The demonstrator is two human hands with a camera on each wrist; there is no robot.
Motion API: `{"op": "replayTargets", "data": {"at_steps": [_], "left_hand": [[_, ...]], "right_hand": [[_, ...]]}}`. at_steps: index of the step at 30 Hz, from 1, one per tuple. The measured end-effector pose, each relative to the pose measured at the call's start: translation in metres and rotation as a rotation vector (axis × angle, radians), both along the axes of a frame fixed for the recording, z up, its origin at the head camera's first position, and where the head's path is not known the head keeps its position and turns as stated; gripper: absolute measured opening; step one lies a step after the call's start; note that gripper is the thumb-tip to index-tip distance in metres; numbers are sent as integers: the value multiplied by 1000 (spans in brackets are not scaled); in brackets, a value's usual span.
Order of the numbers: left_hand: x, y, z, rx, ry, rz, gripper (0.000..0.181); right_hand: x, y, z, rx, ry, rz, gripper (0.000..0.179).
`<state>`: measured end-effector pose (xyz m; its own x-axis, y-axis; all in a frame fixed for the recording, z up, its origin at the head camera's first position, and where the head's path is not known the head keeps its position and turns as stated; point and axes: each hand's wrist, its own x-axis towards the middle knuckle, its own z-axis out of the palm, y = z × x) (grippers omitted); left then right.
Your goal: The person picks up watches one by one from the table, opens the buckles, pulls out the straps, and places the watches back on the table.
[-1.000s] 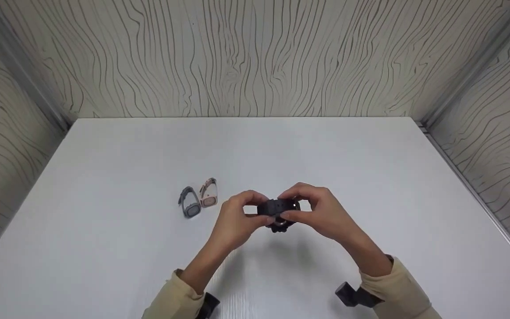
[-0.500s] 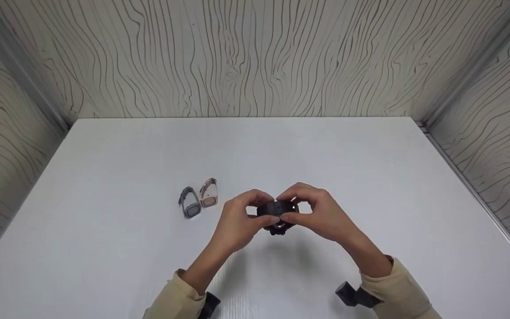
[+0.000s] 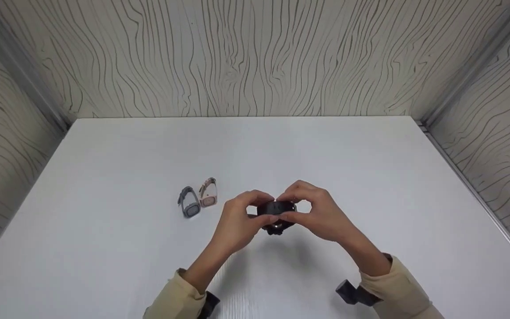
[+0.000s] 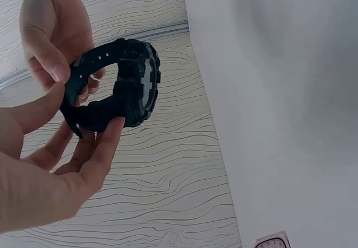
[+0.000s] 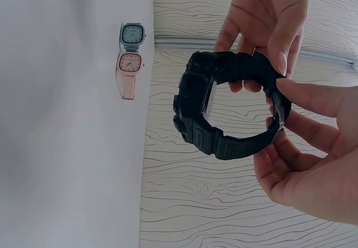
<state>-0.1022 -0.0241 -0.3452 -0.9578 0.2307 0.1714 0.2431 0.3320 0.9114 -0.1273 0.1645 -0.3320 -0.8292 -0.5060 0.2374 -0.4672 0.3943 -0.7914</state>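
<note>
So the big change from a second ago is pretty small: the left hand (image 3: 239, 219) and right hand (image 3: 321, 212) have closed in on each other, with the index fingertips nearly meeting where there was a clear gap. Both are pinching the black watch (image 5: 193, 99) by its strap (image 5: 246, 147), thumbs on the near side, fingers on the far side. The watch sits right between the fingertips, held up off the white table (image 3: 104, 248), its case hanging on the table side of the grip. The strap also reads as a smoother band under the fingers now, so I'd guess the strap work is further along, but I honestly can't tell if the buckle is done up. The grey watch (image 3: 191, 209) and pink watch (image 3: 208, 200) haven't budged, off beyond the left fingers.
</note>
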Motion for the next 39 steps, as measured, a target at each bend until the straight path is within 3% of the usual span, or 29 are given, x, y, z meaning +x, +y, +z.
{"op": "replayTargets", "data": {"at_steps": [8, 20, 26, 33, 39], "left_hand": [[-2, -4, 0, 44, -14, -6, 25], [0, -2, 2, 0, 43, 0, 23], [-3, -7, 1, 46, -16, -11, 26], [-5, -12, -3, 24, -72, -8, 27], [-4, -7, -5, 14, -13, -27, 27]], "right_hand": [[-3, 2, 2, 6, 10, 10, 19], [2, -3, -3, 27, 67, 4, 23], [0, -2, -2, -25, 61, -8, 20], [-2, 1, -1, -50, -40, -9, 19], [-1, 0, -3, -21, -2, -24, 20]]}}
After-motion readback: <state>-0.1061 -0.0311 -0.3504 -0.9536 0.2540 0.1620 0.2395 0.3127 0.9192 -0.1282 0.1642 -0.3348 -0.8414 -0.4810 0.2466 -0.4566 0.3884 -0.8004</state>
